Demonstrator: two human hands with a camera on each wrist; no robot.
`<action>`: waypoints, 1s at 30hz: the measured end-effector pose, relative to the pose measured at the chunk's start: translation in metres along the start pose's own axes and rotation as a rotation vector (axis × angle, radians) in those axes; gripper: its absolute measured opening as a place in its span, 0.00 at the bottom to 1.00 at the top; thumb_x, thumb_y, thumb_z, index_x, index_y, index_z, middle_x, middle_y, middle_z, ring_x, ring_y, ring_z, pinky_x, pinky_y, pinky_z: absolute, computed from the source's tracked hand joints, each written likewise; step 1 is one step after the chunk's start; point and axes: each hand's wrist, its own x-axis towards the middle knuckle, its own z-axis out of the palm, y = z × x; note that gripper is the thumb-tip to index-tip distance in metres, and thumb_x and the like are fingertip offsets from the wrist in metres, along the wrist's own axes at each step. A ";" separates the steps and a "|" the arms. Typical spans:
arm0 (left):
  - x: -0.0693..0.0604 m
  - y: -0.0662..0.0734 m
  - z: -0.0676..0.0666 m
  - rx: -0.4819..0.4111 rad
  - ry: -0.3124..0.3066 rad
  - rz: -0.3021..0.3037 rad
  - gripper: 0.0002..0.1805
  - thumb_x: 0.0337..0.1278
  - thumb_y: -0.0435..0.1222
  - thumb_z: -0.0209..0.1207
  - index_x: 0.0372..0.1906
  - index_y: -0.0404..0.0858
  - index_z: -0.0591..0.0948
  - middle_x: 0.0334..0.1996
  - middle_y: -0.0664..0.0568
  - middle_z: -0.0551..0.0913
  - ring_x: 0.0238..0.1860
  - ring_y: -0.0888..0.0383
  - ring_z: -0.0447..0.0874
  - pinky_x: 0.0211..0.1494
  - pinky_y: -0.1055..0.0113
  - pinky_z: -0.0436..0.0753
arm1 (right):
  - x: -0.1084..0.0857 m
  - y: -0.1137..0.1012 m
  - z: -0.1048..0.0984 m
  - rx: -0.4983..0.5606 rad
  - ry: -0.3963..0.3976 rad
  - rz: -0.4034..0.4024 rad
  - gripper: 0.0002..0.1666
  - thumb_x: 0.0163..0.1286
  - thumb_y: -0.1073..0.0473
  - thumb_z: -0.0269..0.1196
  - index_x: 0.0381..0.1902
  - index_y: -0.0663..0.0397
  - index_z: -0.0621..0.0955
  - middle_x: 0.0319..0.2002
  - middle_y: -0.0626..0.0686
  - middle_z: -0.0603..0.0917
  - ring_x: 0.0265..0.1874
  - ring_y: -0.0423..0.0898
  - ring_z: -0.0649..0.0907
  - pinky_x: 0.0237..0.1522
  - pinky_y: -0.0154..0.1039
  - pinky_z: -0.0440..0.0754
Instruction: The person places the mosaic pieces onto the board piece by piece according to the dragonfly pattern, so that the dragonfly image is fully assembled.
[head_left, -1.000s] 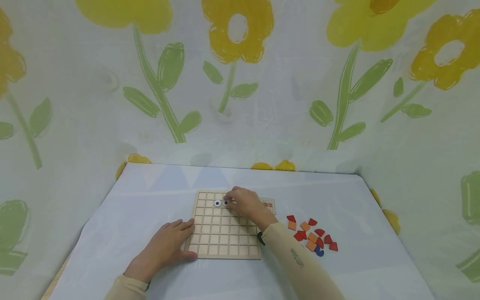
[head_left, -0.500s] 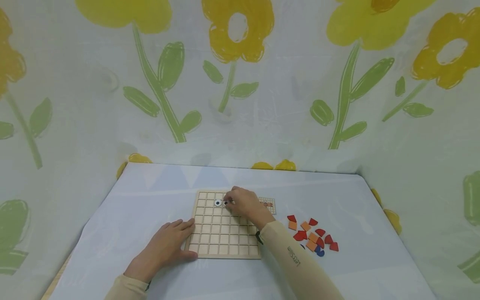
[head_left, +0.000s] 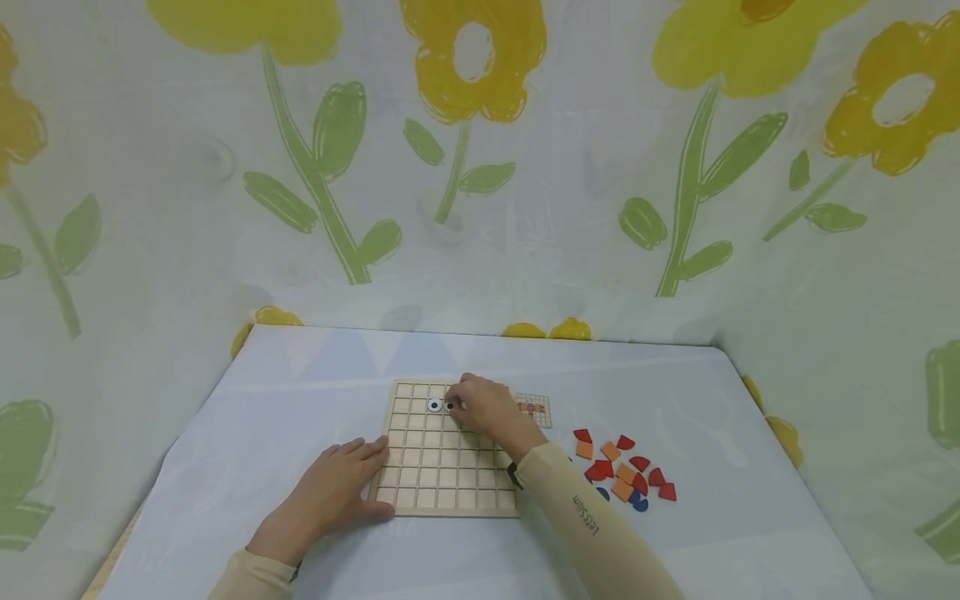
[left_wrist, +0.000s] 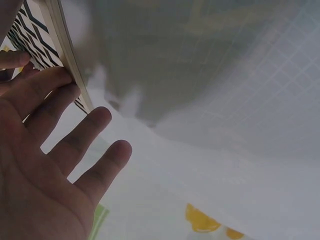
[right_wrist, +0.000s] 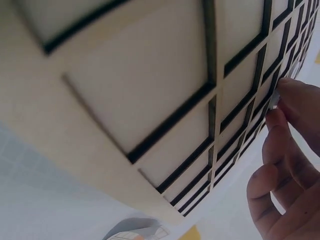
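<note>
A wooden grid board (head_left: 427, 458) lies on the table, its square cells framed by raised strips. One round eye tile (head_left: 435, 406), white with a black centre, sits in a cell of the second row from the back. Just right of it, my right hand (head_left: 486, 408) pinches a second eye tile (head_left: 450, 406) at the board; a pale edge of this tile shows between thumb and finger in the right wrist view. My left hand (head_left: 341, 482) rests along the board's left edge, fingers fairly straight and spread, as the left wrist view (left_wrist: 55, 145) also shows.
A small pattern card (head_left: 534, 410) lies by the board's back right side. Right of the board are scattered red quarter-round pieces (head_left: 640, 463), orange squares (head_left: 611, 452) and blue rounded pieces (head_left: 638, 502). A flowered cloth wall (head_left: 525, 275) stands behind the table.
Both hands stay nearly in place. The right forearm has shifted slightly left, uncovering more of the blue pieces. The right hand keeps its pinch on the eye tile.
</note>
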 end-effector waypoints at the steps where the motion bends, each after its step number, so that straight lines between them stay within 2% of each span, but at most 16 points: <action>1: 0.000 0.000 0.000 -0.001 0.000 0.001 0.49 0.43 0.59 0.74 0.66 0.31 0.77 0.68 0.43 0.76 0.67 0.37 0.72 0.66 0.38 0.72 | 0.000 -0.001 0.000 -0.005 0.003 0.002 0.12 0.71 0.53 0.68 0.51 0.40 0.88 0.44 0.43 0.83 0.36 0.37 0.80 0.37 0.36 0.83; 12: 0.001 0.000 0.002 -0.009 0.003 -0.009 0.49 0.42 0.59 0.75 0.66 0.31 0.77 0.68 0.43 0.75 0.67 0.36 0.72 0.67 0.37 0.72 | -0.011 -0.011 -0.003 -0.092 0.030 -0.007 0.17 0.72 0.50 0.66 0.56 0.44 0.86 0.46 0.47 0.85 0.38 0.41 0.84 0.36 0.37 0.84; 16: 0.001 -0.001 0.003 -0.005 0.000 -0.013 0.50 0.43 0.60 0.74 0.66 0.31 0.77 0.69 0.44 0.75 0.67 0.36 0.72 0.67 0.38 0.72 | -0.016 -0.010 -0.006 -0.045 0.054 -0.003 0.17 0.71 0.52 0.67 0.56 0.46 0.86 0.45 0.47 0.85 0.38 0.41 0.84 0.33 0.35 0.84; 20: 0.001 -0.001 0.002 -0.007 0.001 -0.006 0.50 0.42 0.60 0.74 0.66 0.30 0.77 0.68 0.43 0.75 0.67 0.35 0.72 0.66 0.37 0.72 | -0.022 -0.007 -0.009 -0.008 0.087 0.005 0.18 0.71 0.52 0.67 0.57 0.46 0.85 0.48 0.47 0.86 0.42 0.42 0.85 0.36 0.37 0.85; 25: 0.001 -0.001 0.002 -0.001 -0.003 -0.009 0.50 0.42 0.60 0.74 0.66 0.31 0.77 0.69 0.43 0.75 0.67 0.36 0.72 0.67 0.38 0.72 | -0.035 -0.003 -0.016 0.032 0.182 -0.013 0.18 0.70 0.53 0.69 0.57 0.44 0.85 0.50 0.46 0.86 0.44 0.43 0.86 0.35 0.36 0.85; 30: 0.001 -0.002 0.004 0.006 -0.008 -0.016 0.50 0.42 0.61 0.74 0.66 0.31 0.77 0.69 0.44 0.74 0.68 0.37 0.72 0.67 0.38 0.71 | -0.051 -0.001 -0.029 0.051 0.283 -0.038 0.19 0.69 0.53 0.70 0.57 0.42 0.85 0.49 0.45 0.86 0.41 0.40 0.85 0.37 0.34 0.86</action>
